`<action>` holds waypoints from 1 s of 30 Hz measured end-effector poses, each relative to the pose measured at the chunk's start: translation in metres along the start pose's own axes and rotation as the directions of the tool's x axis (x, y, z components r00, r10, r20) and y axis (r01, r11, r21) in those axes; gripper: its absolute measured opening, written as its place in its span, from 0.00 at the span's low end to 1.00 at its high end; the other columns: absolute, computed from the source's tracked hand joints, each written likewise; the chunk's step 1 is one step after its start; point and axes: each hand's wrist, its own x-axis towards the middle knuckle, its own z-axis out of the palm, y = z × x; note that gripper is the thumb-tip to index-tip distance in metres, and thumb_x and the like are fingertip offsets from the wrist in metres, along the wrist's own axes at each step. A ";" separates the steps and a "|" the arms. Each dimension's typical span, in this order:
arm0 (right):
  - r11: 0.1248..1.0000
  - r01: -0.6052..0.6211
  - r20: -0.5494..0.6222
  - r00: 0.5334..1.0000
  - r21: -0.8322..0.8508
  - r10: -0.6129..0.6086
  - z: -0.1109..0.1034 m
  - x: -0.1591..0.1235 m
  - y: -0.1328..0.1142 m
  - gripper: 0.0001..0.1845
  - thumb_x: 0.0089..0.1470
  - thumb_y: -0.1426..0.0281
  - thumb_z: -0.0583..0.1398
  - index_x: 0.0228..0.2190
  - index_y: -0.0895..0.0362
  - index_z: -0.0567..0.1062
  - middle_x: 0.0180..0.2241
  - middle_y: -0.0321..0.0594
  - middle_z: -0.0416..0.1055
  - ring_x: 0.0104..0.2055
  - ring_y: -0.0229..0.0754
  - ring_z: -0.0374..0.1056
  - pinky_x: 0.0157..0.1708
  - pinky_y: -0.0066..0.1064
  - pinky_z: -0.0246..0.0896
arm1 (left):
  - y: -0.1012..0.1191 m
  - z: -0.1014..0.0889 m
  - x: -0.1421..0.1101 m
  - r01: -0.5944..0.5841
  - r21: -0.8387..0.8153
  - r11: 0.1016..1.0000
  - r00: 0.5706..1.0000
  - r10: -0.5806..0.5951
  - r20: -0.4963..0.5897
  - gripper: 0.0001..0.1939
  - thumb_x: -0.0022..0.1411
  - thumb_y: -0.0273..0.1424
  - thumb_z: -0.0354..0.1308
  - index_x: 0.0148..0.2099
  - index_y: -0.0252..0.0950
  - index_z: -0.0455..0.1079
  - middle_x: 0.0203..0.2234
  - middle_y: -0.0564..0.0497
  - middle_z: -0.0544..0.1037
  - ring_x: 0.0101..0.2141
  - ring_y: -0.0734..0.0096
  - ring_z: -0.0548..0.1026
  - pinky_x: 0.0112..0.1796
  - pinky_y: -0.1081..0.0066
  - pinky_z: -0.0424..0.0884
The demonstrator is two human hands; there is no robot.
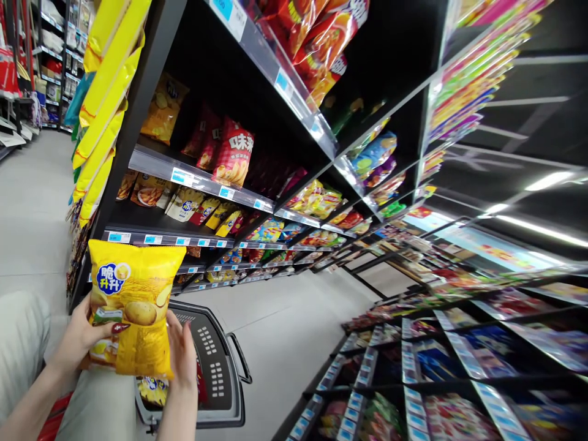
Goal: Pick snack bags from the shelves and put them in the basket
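A yellow bag of potato chips (pixel 133 300) is held upright in front of me, low at the left of the view. My left hand (pixel 82 337) grips its lower left edge, thumb across the front. My right hand (pixel 181 355) is closed on its right side from behind. Below the bag stands a dark plastic shopping basket (pixel 220 373) with another snack bag (pixel 154 389) lying in it.
Black snack shelves (pixel 193 177) full of chip bags rise at the left and centre. A second shelving unit (pixel 459 349) lines the right side. Yellow bags (pixel 103 104) hang on the shelf end. Grey aisle floor (pixel 285 331) runs between the shelves.
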 end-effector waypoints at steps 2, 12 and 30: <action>0.999 -0.025 0.092 0.996 0.042 0.021 -0.005 -0.008 -0.013 0.38 0.48 0.37 0.54 0.47 0.52 0.74 0.49 0.46 0.74 0.51 0.54 0.71 0.51 0.45 0.65 | 0.003 -0.001 0.001 -0.008 0.063 0.998 1.000 0.010 -0.028 0.36 0.34 0.38 0.75 0.46 0.34 0.66 0.42 0.42 0.81 0.45 0.50 0.77 0.42 0.66 0.75; 0.994 -0.050 0.081 0.995 -0.092 0.057 0.017 -0.010 -0.025 0.44 0.36 0.58 0.72 0.54 0.53 0.66 0.52 0.44 0.72 0.55 0.53 0.67 0.53 0.40 0.64 | 0.000 0.005 -0.002 -0.040 0.157 0.987 0.999 0.042 -0.007 0.34 0.38 0.41 0.73 0.47 0.34 0.67 0.43 0.41 0.81 0.46 0.49 0.77 0.43 0.64 0.75; 0.993 -0.116 0.093 0.989 -0.024 0.118 0.015 -0.012 -0.023 0.51 0.33 0.65 0.74 0.57 0.53 0.59 0.54 0.46 0.70 0.59 0.54 0.63 0.59 0.43 0.59 | -0.008 -0.001 0.006 0.033 0.088 0.996 0.987 -0.047 0.152 0.35 0.38 0.35 0.75 0.48 0.34 0.64 0.42 0.41 0.82 0.43 0.51 0.79 0.43 0.64 0.77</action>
